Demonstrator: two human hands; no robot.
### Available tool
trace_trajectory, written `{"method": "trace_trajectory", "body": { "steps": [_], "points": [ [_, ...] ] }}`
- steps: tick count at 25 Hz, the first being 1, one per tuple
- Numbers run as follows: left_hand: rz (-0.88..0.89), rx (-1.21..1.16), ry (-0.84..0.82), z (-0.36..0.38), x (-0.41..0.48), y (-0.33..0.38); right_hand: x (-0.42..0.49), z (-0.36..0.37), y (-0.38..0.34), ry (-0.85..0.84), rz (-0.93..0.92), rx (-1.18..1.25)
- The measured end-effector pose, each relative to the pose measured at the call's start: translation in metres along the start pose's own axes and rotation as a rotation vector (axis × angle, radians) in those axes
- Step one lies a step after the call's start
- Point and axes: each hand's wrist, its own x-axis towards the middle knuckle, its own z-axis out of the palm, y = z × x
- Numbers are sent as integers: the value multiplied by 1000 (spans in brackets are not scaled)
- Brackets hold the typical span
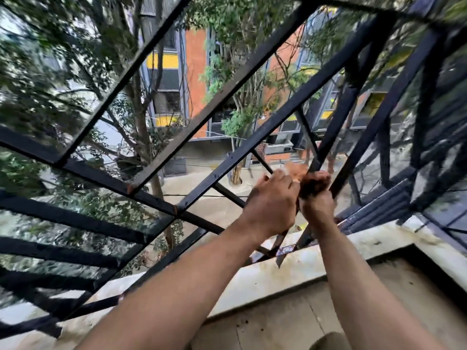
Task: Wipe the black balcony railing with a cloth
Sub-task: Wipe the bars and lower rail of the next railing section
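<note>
Beyond a black balcony railing (252,137) stand trees and a brick building. Right hand (317,195) clenches a brown cloth (309,186) around one bar; left hand (271,203), fingers curled, touches it just beside.

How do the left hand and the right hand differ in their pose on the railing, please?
The right hand is balled into a fist, its grip shut on the cloth, a brownish bunch against a black railing bar. The left hand is flatter, its back to the camera and fingers curled forward beside the cloth; whether it holds anything is hidden. The left hand looks larger in frame. Both are bare and raised side by side at the same bar.
</note>
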Motion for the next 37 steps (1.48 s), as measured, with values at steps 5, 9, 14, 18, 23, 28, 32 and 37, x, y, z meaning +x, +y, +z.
{"method": "trace_trajectory", "body": {
  "steps": [5, 9, 14, 18, 23, 28, 32, 37],
  "points": [
    [-7, 14, -19, 1, 0, 2, 44, 1, -45, 131, 113, 284],
    [-1, 12, -62, -4, -1, 1, -5, 0, -14, -117, 43, 74],
    [-57, 27, -147, -13, -1, 11, 39, -32, -59, -181, 119, 307],
    [-157, 135, -235, -18, 6, 22, 72, -66, -109, -320, 79, 450],
    [-165, 300, -306, -60, 71, 57, 73, -42, -114, -86, 113, 63],
    [-102, 521, -480, -64, 70, 21, 107, -51, -164, 273, 259, 55],
    [-273, 277, -372, -58, 64, 12, 64, -42, -137, 54, 48, 185],
    [-302, -129, -55, -79, 71, 16, 96, -50, -147, 59, 219, 236]
  ]
}}
